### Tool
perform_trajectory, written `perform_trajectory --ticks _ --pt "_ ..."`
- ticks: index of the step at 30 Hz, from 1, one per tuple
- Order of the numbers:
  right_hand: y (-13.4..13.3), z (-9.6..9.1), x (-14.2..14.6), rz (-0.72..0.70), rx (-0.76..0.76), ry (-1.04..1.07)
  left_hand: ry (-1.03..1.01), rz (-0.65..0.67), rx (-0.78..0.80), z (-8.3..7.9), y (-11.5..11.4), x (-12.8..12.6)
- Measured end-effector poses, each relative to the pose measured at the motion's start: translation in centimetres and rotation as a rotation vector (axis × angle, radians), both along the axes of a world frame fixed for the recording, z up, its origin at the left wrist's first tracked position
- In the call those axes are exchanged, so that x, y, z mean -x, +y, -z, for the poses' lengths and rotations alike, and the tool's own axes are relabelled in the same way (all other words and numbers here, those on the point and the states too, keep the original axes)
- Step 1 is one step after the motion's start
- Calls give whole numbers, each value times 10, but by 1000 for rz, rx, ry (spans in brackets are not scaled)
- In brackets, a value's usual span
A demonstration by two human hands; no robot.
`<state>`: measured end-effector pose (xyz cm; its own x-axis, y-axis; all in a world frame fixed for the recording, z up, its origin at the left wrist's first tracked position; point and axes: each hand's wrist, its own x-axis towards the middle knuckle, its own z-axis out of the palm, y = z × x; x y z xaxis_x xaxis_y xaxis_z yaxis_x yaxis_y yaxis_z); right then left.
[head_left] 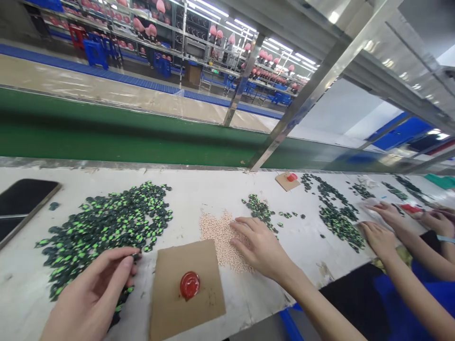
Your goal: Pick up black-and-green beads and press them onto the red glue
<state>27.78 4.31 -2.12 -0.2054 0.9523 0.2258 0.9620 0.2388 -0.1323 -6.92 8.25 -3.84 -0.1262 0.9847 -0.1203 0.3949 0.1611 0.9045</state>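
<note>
At the right edge of a large pile of small dark pieces with bright green marks, my left hand is closed, pinching one such dark piece between thumb and forefinger. My right hand hovers over or rests on a spread of tiny beige beads, thumb and fingers apart; whether the fingertips touch the beads is hard to tell. Between my hands lies a square of brown cardboard. On it sits a small round red cap-like dish with a glossy surface. A smaller green-marked pile lies beyond my right hand.
A dark phone-like device lies at the left. Further right are another cardboard piece with a red cap and more dark piles. Co-workers' hands work there. A metal post rises behind the white table.
</note>
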Motion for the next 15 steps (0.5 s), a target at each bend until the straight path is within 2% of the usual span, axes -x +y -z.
perform_trajectory --ticks 4,7,10,15 --pt "3 14 8 -47 -78 95 -611 -23 299 -24 -17 -13" --pt "8 27 8 -76 -117 172 -702 -58 359 -36 -22 -23" --pt "10 31 8 -81 -125 239 -780 -86 391 -43 -24 -30" --pt "11 30 8 1 -105 381 -842 -129 395 -44 -28 -30"
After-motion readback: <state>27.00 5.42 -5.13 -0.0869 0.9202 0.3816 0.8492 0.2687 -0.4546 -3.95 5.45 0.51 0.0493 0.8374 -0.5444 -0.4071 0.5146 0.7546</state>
